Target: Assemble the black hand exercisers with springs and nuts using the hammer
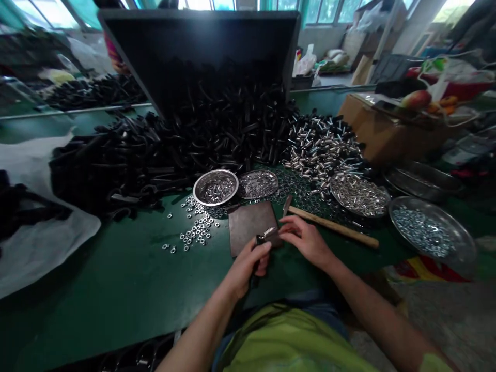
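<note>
My left hand (246, 266) grips a small black metal part (260, 239) above a square dark steel plate (248, 227). A short threaded steel bolt (269, 231) sticks out from that part toward my right hand (304, 240), whose fingertips pinch it. Much of the black part is hidden by my left fingers. Just past my right hand lies a wooden-handled hammer (333, 226), its handle running off to the right. Loose steel nuts (197, 225) are scattered on the green bench (116, 268) left of the plate.
A steel bowl of bolts (215, 187) and several steel trays of small hardware (428, 231) stand beyond my hands. Behind them rise a large heap of black bent parts (174, 144), a black bin (197, 51) and a cardboard box (383, 129).
</note>
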Demonstrator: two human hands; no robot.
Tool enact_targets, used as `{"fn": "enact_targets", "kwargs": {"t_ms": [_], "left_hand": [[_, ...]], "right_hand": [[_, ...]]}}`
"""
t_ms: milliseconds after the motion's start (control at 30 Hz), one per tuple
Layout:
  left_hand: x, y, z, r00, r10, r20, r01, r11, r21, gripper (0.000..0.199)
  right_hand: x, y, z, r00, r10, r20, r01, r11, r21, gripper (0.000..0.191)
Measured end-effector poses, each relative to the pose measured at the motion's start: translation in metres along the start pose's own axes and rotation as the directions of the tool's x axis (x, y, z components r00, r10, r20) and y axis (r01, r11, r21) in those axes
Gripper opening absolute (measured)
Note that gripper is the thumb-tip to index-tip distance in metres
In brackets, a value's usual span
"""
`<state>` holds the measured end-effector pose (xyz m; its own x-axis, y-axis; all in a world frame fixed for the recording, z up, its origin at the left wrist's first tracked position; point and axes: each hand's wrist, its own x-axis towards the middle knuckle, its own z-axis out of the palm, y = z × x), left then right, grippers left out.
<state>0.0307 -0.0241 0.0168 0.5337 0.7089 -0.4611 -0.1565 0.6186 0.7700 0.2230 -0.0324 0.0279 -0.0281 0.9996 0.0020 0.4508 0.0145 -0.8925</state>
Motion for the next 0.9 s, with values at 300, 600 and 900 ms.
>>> {"fn": "enact_targets", "kwargs": {"t_ms": [300,600,900], "left_hand": [[-0.003,-0.01,-0.017,0.972,0.092,-0.217,-0.095,0.996,-0.002,0.043],[0.017,-0.009,0.022,0.99,0.044,-0.134,-0.054,0.996,-0.071,0.053],[0.021,-0.007,0.016,0.972,0.108,-0.21,-0.083,0.989,0.125,0.055]], "right_hand": [[-0.047,0.064,-0.047,0.992,0.024,-0.124,-0.069,0.922,-0.38,0.008],[-0.003,-0.024,0.02,0.993,-0.103,0.055,0.107,0.992,-0.065,0.013],[0.014,-0.025,0.031,0.992,-0.119,0.043,0.126,0.955,-0.268,0.021]]}}
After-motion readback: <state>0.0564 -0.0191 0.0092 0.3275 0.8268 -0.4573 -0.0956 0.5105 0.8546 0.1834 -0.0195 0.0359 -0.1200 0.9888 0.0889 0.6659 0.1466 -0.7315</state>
